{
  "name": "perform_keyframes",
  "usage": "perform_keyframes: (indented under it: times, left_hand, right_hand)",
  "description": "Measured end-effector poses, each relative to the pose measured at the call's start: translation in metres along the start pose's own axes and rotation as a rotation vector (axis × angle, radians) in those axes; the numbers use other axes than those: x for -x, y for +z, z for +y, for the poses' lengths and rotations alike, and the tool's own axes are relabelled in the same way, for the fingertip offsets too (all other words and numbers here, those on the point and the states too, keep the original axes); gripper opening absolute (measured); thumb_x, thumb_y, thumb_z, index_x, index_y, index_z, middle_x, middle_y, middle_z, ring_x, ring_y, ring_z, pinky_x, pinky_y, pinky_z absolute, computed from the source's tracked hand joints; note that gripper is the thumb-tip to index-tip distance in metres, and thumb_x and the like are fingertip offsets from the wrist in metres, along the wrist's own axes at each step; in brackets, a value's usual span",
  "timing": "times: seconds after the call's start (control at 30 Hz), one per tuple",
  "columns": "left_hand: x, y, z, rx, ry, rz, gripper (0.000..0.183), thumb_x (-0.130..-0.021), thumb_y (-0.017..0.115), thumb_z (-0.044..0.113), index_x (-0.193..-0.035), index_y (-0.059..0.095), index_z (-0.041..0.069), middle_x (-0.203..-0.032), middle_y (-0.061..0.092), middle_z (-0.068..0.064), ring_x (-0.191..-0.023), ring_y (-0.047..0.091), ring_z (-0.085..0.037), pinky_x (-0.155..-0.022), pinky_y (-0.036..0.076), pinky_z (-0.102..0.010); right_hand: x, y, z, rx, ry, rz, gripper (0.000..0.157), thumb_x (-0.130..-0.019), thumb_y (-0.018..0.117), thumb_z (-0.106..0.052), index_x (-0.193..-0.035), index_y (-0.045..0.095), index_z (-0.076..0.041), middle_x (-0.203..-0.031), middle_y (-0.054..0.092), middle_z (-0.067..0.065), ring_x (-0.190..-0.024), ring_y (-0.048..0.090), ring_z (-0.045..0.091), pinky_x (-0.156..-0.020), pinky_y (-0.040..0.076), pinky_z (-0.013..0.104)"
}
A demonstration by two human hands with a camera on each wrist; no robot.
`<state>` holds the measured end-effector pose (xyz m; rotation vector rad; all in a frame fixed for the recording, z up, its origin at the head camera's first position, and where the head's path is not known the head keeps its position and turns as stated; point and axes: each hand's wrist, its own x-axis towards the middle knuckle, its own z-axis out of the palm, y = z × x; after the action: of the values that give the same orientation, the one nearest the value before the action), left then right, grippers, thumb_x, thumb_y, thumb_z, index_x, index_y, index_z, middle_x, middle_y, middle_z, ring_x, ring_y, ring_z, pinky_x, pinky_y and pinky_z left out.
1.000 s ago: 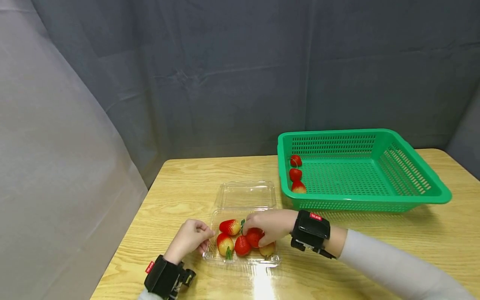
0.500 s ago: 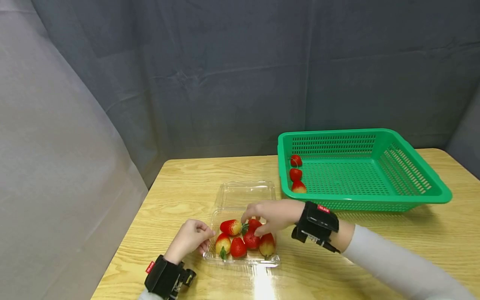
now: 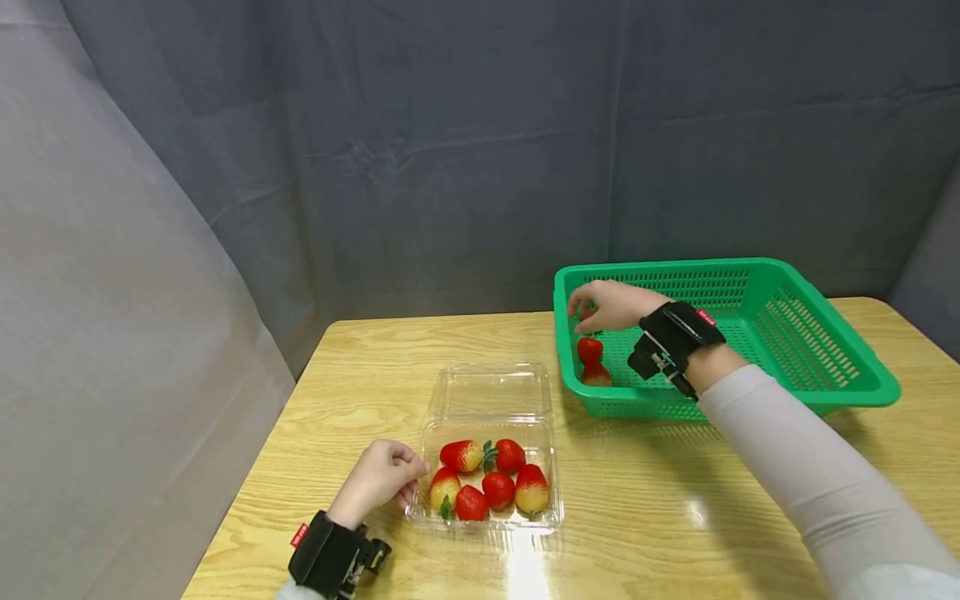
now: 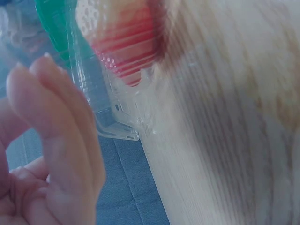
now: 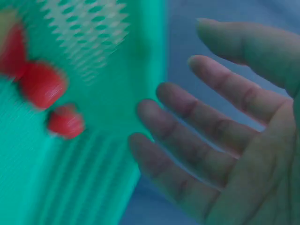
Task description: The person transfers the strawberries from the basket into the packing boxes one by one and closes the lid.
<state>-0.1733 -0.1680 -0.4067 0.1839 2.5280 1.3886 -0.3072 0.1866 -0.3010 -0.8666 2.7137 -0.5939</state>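
Note:
At the front of the table, a clear plastic clamshell box [image 3: 480,525] lies with its lid [image 3: 491,387] folded back. Inside it are several strawberries [image 3: 471,503], some red and some half pale. My left hand [image 3: 384,473] is at the box's left rim, finger and thumb pinching the edge. The left wrist view shows its bent fingers [image 4: 70,140] close to the clear wall. My right hand [image 3: 615,305] reaches into the green basket [image 3: 750,393], fingers spread over the farthest strawberry. In the right wrist view, three strawberries [image 5: 43,84] sit in a row, apart from the straight fingers [image 5: 187,105].
The wooden table [image 3: 367,367] has a dark cloth [image 3: 450,167] hanging behind it and a pale cloth [image 3: 127,333] along its left side. The green basket stands at the back right, its rim raised above the table. Black camera straps [image 3: 678,337] circle both wrists.
My right hand has let go of the strawberries in the clamshell box and moved back and right, over the basket's left end. The strawberries in the box have shifted apart. My left hand stays put.

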Motion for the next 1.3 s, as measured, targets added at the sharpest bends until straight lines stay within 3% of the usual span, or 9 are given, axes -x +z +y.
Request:
perform_keyframes:
  times: [0.13,0.27,0.4,0.5,0.7,0.93,1.13,1.3]
  left_hand:
    - [0.0,0.0,0.0,-0.002,0.002,0.002,0.019,-0.082,0.06,0.011,-0.072,0.059,-0.004,-0.05,0.053,-0.002,-0.041,0.05,-0.011,-0.042,0.05,-0.034]
    - [0.0,0.0,0.0,-0.005,0.004,0.004,0.019,-0.082,0.06,0.011,-0.071,0.059,-0.004,-0.05,0.052,-0.002,-0.041,0.05,-0.011,-0.042,0.05,-0.034]
    - [0.0,-0.001,0.0,-0.01,0.002,0.004,0.019,-0.082,0.06,0.011,-0.072,0.06,-0.004,-0.05,0.053,-0.002,-0.041,0.05,-0.011,-0.042,0.05,-0.035]
    - [0.0,-0.001,0.0,-0.012,-0.001,0.001,0.019,-0.082,0.06,0.012,-0.072,0.06,-0.004,-0.05,0.053,-0.002,-0.041,0.05,-0.012,-0.042,0.05,-0.035]
    - [0.0,-0.001,0.0,-0.013,0.006,-0.007,0.019,-0.083,0.06,0.012,-0.071,0.06,-0.003,-0.051,0.053,-0.002,-0.042,0.05,-0.012,-0.043,0.051,-0.036]
    - [0.0,-0.001,0.0,-0.007,0.012,-0.012,0.019,-0.083,0.06,0.012,-0.072,0.061,-0.003,-0.051,0.053,-0.002,-0.042,0.05,-0.011,-0.043,0.051,-0.036]
    - [0.0,-0.001,0.001,-0.013,0.003,-0.004,0.019,-0.083,0.06,0.012,-0.072,0.061,-0.003,-0.051,0.053,-0.002,-0.041,0.05,-0.011,-0.042,0.051,-0.036]
    - [0.0,-0.001,-0.001,-0.01,0.002,-0.006,0.019,-0.083,0.06,0.012,-0.072,0.061,-0.003,-0.051,0.053,-0.002,-0.041,0.05,-0.012,-0.042,0.051,-0.036]
  right_hand:
    - [-0.005,0.009,0.022,0.014,0.102,-0.153,0.037,-0.082,0.063,-0.016,-0.112,0.054,0.002,-0.098,0.056,0.016,-0.081,0.051,0.025,-0.068,0.045,0.039]
    - [-0.008,0.023,0.032,-0.042,0.2,-0.293,0.049,-0.08,0.065,-0.015,-0.121,0.047,0.003,-0.103,0.056,0.018,-0.086,0.052,0.029,-0.072,0.047,0.041]
    - [-0.011,0.034,0.038,-0.067,0.257,-0.362,0.055,-0.077,0.068,-0.016,-0.125,0.046,-0.001,-0.114,0.053,0.02,-0.096,0.053,0.035,-0.08,0.048,0.044]
    - [-0.012,0.042,0.042,-0.064,0.297,-0.363,0.056,-0.075,0.07,-0.017,-0.125,0.048,-0.005,-0.122,0.048,0.018,-0.099,0.052,0.032,-0.079,0.049,0.041]
    - [-0.013,0.048,0.046,-0.08,0.314,-0.33,0.054,-0.073,0.071,-0.012,-0.122,0.05,-0.005,-0.121,0.049,0.014,-0.094,0.052,0.022,-0.074,0.05,0.036]
    - [-0.015,0.049,0.047,-0.076,0.288,-0.339,0.051,-0.073,0.07,-0.009,-0.12,0.051,-0.002,-0.099,0.056,0.011,-0.079,0.054,0.02,-0.068,0.049,0.033]
    - [-0.019,0.052,0.059,-0.134,0.267,-0.324,0.035,-0.074,0.07,-0.008,-0.103,0.053,-0.001,-0.094,0.052,0.011,-0.076,0.053,0.02,-0.07,0.051,0.037]
    - [-0.011,0.044,0.046,-0.189,0.224,-0.328,0.03,-0.075,0.068,-0.005,-0.095,0.048,0.004,-0.088,0.047,0.011,-0.073,0.053,0.02,-0.07,0.051,0.037]
